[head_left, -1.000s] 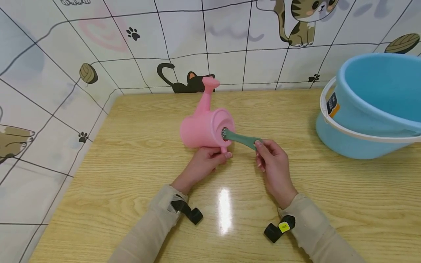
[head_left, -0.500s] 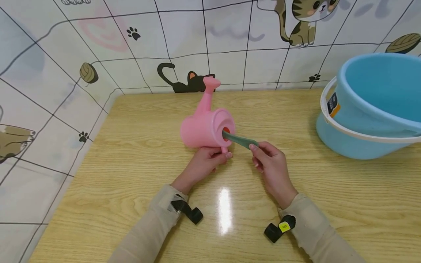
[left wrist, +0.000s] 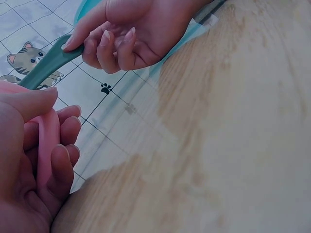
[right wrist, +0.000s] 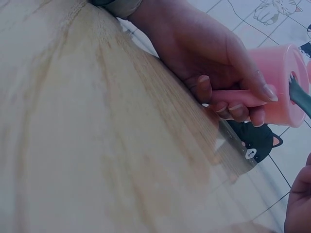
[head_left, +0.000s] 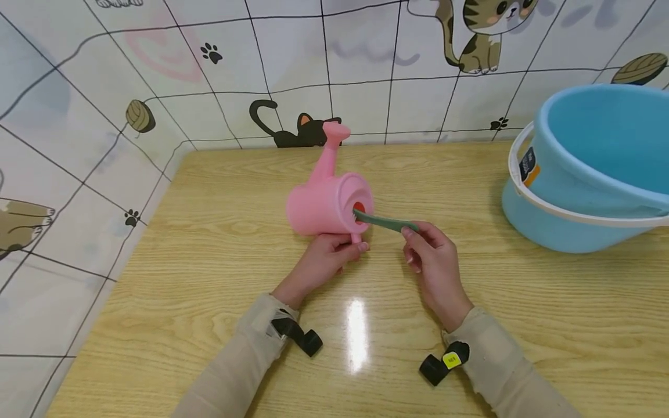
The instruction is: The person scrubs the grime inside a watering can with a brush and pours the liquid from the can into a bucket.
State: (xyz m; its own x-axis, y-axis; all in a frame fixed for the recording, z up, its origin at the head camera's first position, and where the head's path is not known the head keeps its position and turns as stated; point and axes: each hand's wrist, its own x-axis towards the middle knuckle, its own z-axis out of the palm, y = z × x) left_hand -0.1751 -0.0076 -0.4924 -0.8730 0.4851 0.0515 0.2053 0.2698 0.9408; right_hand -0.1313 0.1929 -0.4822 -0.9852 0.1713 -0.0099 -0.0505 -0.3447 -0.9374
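A pink watering can (head_left: 317, 208) lies tipped on its side above the tabletop, its spout toward the wall and its round opening facing right. My left hand (head_left: 330, 255) grips the can's handle (right wrist: 238, 98), with fingers curled round it in the right wrist view. Between thumb and fingers, my right hand (head_left: 435, 255) pinches the end of a green brush (head_left: 388, 222). The brush's head sits in the can's opening, mostly hidden, with a few pale bristles at the rim in the right wrist view. Some red shows inside the opening.
Blue buckets (head_left: 564, 232), one nested in another with a white handle, stand at the right on the wooden table (head_left: 209, 244). A white wall (head_left: 366, 58) with cat drawings rises behind the table.
The brush has gone further into the opening than a second ago, when its bristles showed outside, and its angle has shifted slightly. My left hand and the watering can stay in place.
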